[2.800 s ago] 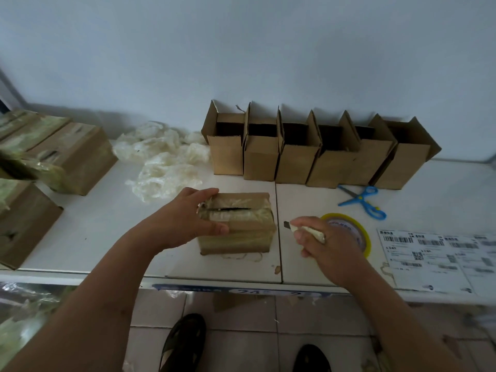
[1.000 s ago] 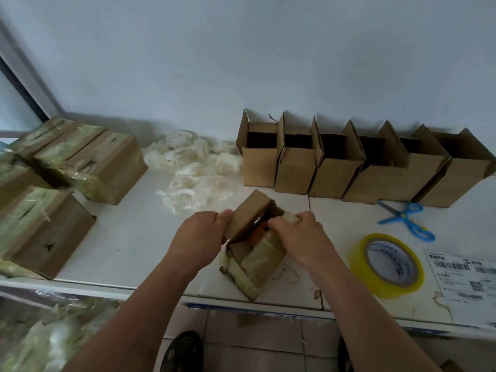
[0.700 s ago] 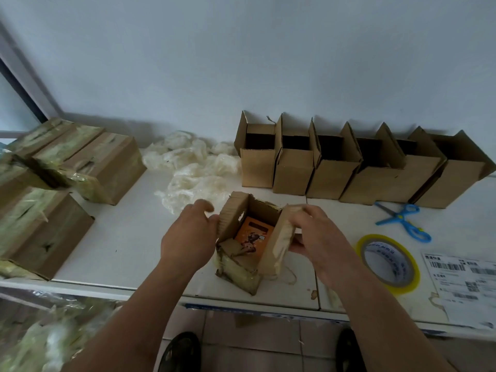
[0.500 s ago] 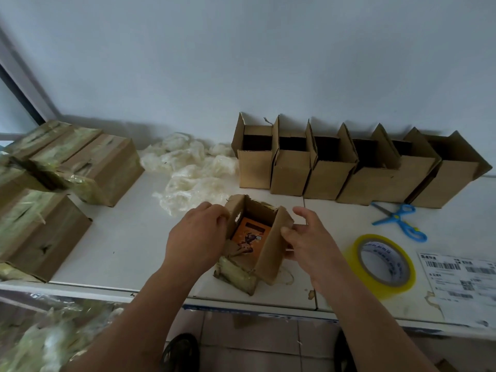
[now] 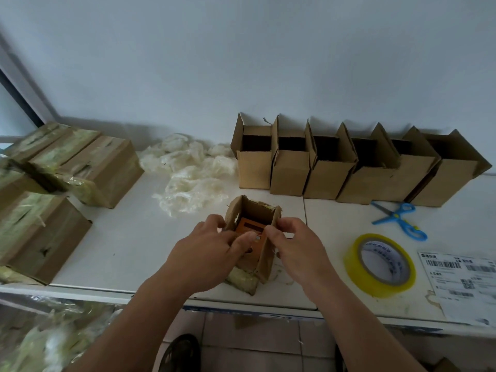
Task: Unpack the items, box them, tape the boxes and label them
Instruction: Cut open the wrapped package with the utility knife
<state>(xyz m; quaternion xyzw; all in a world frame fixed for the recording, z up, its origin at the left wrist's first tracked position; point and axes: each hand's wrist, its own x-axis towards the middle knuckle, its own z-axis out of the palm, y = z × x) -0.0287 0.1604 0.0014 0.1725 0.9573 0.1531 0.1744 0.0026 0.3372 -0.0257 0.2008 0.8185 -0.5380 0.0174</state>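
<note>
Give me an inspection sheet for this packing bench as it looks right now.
Surface: white table, two panels, stained near the labels.
Job's things: opened box with orange item inside; six empty boxes in a row; wrapped boxes at left; tape roll; label sheet.
Clutter: crumpled plastic wrap; blue scissors.
Grippers: left hand and right hand both reaching into the opened box.
Cables: nothing seen.
Surroundings: pale wall, tiled floor.

From my remote seat I can pick out barcodes and a QR code on the sheet of shipping labels, but their print is too small to read. The yellow tape roll carries blurred core lettering, and the table edge strip shows unclear digits.
</note>
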